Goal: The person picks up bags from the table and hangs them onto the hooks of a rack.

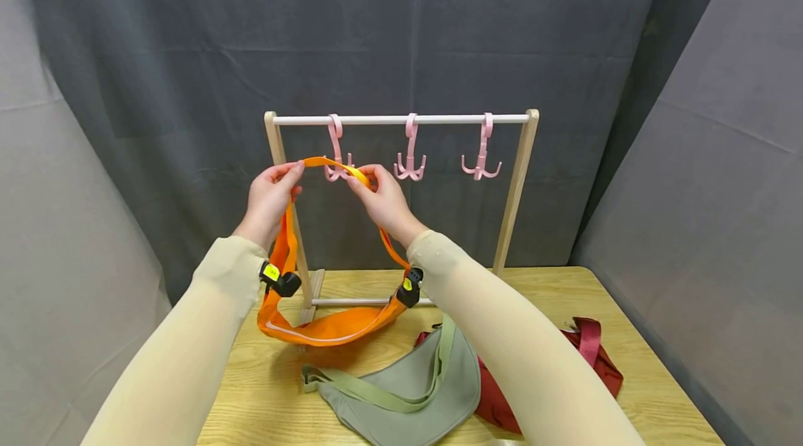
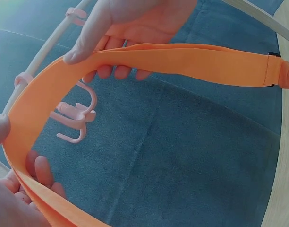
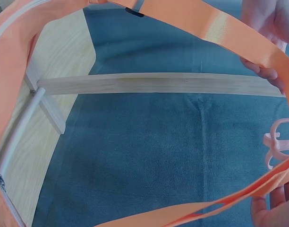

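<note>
An orange waist bag (image 1: 341, 327) with a pale zip and black buckles hangs by its strap between my two hands. My left hand (image 1: 267, 199) pinches the strap (image 2: 24, 123) between thumb and fingers at its upper left. With thumb and fingertips, my right hand (image 1: 390, 203) grips the strap further right. The held stretch crosses in front of the left pink hook (image 1: 336, 136), overlapping its prongs in the head view. In the left wrist view, the hook's prongs (image 2: 80, 120) show inside the strap's curve. The bag's body hangs low, in front of the rack's foot.
A rack with a white rail (image 1: 376, 120) and wooden posts (image 1: 518, 188) stands on the wooden table (image 1: 263, 397). It carries a middle pink hook (image 1: 410, 143) and a right pink hook (image 1: 483, 143). A grey-green bag (image 1: 401, 404) overlaps a dark red bag (image 1: 498, 401) in front.
</note>
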A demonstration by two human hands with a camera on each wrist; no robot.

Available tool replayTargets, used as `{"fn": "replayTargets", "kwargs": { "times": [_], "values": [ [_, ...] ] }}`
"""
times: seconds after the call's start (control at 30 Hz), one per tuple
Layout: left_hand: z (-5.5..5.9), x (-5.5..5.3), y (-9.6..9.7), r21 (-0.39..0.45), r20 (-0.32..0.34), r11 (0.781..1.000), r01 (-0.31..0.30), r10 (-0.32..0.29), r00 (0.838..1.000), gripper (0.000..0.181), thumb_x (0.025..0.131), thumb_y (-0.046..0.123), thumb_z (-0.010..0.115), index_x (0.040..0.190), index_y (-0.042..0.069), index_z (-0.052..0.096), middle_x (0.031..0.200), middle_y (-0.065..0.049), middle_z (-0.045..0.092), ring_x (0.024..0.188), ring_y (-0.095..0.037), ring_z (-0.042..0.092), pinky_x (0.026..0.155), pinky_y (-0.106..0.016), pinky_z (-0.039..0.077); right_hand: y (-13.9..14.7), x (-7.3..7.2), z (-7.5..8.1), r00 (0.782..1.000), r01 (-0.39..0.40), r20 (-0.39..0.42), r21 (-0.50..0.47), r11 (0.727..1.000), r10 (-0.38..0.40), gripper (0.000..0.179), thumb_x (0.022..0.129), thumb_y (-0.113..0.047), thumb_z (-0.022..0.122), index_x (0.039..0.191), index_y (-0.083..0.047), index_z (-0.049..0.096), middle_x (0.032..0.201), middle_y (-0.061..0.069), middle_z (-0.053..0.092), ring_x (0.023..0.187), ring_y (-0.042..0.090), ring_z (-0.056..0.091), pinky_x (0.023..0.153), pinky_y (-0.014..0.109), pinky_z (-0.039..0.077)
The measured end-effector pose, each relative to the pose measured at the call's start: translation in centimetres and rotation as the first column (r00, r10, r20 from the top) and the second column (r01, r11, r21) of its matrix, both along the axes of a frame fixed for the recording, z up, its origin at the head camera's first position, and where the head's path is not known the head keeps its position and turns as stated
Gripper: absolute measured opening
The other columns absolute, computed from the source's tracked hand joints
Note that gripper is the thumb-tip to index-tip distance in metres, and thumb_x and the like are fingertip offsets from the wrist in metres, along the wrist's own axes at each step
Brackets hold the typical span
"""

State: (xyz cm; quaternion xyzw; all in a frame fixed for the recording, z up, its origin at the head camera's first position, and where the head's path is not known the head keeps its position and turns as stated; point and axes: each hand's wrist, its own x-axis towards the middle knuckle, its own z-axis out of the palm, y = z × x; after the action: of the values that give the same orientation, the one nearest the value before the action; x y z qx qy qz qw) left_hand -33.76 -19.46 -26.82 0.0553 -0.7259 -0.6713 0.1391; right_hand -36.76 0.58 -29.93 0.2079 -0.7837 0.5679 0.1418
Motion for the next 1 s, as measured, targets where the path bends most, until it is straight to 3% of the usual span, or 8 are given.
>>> {"fn": "replayTargets", "kwargs": {
  "times": [0.33, 0.57, 0.8, 1.0],
  "values": [
    [-0.2, -0.3, 0.4, 0.016, 0.000, 1.000, -0.002, 0.002, 1.000, 0.051, 0.101, 0.039, 0.066, 0.137, 0.004, 0.061, 0.103, 0.006, 0.059, 0.081, -0.007, 0.058, 0.087, -0.022, 0.047, 0.1, -0.2, -0.2, 1.000, 0.008, 0.018, 0.000, 1.000, -0.008, 0.039, 0.101, -0.028, 0.067, 0.127, -0.001, 0.059, 0.119, 0.018, 0.062, 0.106, 0.033, 0.060, 0.094, 0.036, 0.053],
    [-0.5, -0.5, 0.4, 0.009, 0.009, 1.000, -0.002, 0.002, 1.000, 0.051, 0.101, 0.039, 0.065, 0.138, 0.004, 0.060, 0.107, 0.002, 0.058, 0.088, -0.012, 0.059, 0.102, -0.034, 0.047, 0.1, -0.3, -0.3, 0.999, 0.024, 0.022, 0.013, 1.000, -0.024, 0.040, 0.102, -0.029, 0.067, 0.128, 0.000, 0.058, 0.119, 0.018, 0.062, 0.104, 0.032, 0.060, 0.095, 0.037, 0.054],
    [-0.7, -0.5, 0.6, 0.012, 0.034, 1.000, 0.004, -0.004, 0.999, 0.054, 0.100, 0.042, 0.065, 0.140, 0.005, 0.059, 0.115, 0.000, 0.061, 0.088, -0.010, 0.059, 0.091, -0.023, 0.047, 0.1, -0.3, -0.6, 0.999, 0.044, 0.024, 0.025, 0.999, -0.045, 0.041, 0.101, -0.029, 0.067, 0.128, 0.000, 0.059, 0.117, 0.018, 0.063, 0.103, 0.030, 0.060, 0.094, 0.035, 0.054],
    [-1.1, -0.5, 0.5, 0.012, 0.054, 1.000, 0.007, -0.008, 0.998, 0.055, 0.101, 0.042, 0.065, 0.141, 0.005, 0.059, 0.121, -0.003, 0.060, 0.086, -0.008, 0.057, 0.099, -0.029, 0.046, 0.1, -0.4, -1.0, 0.998, 0.047, 0.035, 0.024, 0.999, -0.048, 0.040, 0.101, -0.028, 0.067, 0.129, 0.000, 0.059, 0.118, 0.018, 0.063, 0.104, 0.031, 0.060, 0.094, 0.036, 0.054]
  ]
}}
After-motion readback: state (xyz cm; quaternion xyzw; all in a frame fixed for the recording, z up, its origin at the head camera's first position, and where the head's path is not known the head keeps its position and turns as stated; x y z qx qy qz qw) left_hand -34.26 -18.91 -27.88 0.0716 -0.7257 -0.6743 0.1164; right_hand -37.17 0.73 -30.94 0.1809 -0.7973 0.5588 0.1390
